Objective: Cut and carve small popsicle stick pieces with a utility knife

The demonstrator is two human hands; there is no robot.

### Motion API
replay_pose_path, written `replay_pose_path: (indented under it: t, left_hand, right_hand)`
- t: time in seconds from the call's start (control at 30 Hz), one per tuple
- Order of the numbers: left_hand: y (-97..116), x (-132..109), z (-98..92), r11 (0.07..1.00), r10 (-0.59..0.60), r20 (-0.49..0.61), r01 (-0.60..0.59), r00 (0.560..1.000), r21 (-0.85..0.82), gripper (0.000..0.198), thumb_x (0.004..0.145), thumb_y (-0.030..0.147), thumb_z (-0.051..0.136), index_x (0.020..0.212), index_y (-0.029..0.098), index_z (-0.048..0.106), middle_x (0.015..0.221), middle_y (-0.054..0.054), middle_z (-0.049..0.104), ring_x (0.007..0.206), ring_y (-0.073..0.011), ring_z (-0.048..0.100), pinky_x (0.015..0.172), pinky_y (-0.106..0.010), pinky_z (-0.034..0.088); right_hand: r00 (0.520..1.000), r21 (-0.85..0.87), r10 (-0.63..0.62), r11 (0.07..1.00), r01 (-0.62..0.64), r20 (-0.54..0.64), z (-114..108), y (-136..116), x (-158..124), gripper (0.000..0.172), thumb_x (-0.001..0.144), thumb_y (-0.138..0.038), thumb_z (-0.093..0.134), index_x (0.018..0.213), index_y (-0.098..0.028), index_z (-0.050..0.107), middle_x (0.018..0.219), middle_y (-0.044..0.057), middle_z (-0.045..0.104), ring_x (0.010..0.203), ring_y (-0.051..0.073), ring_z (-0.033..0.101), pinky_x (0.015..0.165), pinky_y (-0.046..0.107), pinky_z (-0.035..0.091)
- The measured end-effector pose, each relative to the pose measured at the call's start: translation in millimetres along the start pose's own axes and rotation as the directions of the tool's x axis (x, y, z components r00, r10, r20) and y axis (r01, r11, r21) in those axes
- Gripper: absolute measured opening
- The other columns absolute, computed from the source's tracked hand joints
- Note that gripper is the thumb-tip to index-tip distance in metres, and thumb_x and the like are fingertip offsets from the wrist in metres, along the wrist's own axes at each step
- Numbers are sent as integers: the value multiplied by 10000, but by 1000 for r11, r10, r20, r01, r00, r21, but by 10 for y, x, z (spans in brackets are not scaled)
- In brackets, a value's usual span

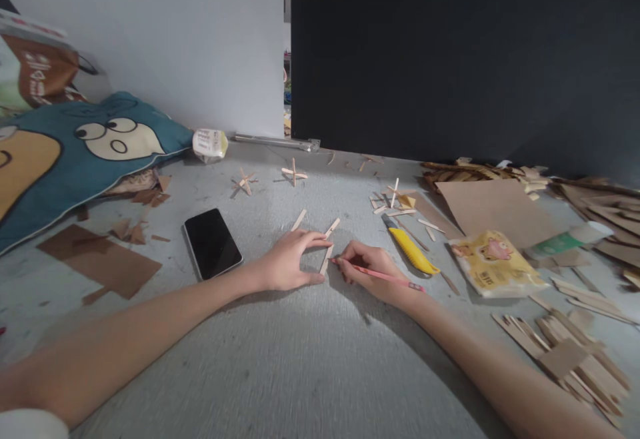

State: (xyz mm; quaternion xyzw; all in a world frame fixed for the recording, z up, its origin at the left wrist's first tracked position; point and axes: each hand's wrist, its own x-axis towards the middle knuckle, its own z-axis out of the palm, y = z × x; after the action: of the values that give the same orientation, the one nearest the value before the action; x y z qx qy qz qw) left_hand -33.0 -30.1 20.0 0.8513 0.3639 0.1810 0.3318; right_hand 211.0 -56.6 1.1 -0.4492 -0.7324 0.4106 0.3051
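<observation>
My left hand (pixel 291 260) rests on the table, its thumb and fingertips at the two ends of a short flat wooden stick (pixel 327 259), holding it in place. A pink pencil (pixel 385 276) is gripped in my right hand (pixel 369 267), and its tip is at the stick's right edge. Just beyond the left fingers lie two more short wooden sticks, one on the left (pixel 299 219) and one on the right (pixel 333 227). A yellow utility knife (pixel 411 247) lies to the right of my right hand.
On the left are a black phone (pixel 213 243), brown cardboard (pixel 100 260) and a blue cushion (pixel 125 134). Two small crossed-stick pieces (pixel 294 173) stand farther back. On the right lie a yellow packet (pixel 495 263), a green-and-white tube (pixel 569 239) and several wooden sticks (pixel 570 352).
</observation>
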Motion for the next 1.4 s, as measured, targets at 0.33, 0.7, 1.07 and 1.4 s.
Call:
replay_pose_path:
  t: [0.33,0.7,1.07,1.4]
  left_hand:
    - [-10,-19,25,999,45,-72,-43,996,27,739,830,364,823,1482,245,495,1495,-137,612,1431,-356,504,1189,-572,365]
    - [-28,-15,26,994,56,-6,-55,998,93,898,896,418,737,1657,313,272,1621,-126,492,1522,-380,395,1216,-612,328]
    - [-67,-8,59,992,89,-88,-80,992,95,810,834,374,816,1533,224,434,1516,-189,529,1431,-374,479,1188,-601,386]
    - [39,-62,76,984,159,-164,-143,974,102,715,909,283,724,1532,301,374,1559,-153,447,1486,-351,418,1231,-603,346]
  right_hand:
    - [988,-58,-69,996,62,-135,18,-25,-46,313,982,-492,594,829,-219,583,639,5,665,532,127,553,512,241,412]
    - [953,-101,-98,992,71,-288,15,-66,-51,341,989,-535,560,840,-229,564,600,-17,619,513,132,523,509,248,398]
    - [953,-140,-126,986,90,-276,16,-58,-25,285,988,-461,555,823,-228,563,609,-21,614,530,133,528,531,252,394]
    - [957,-148,-124,985,87,-262,20,-69,-27,259,983,-439,540,826,-233,556,599,-27,595,533,134,517,529,252,386]
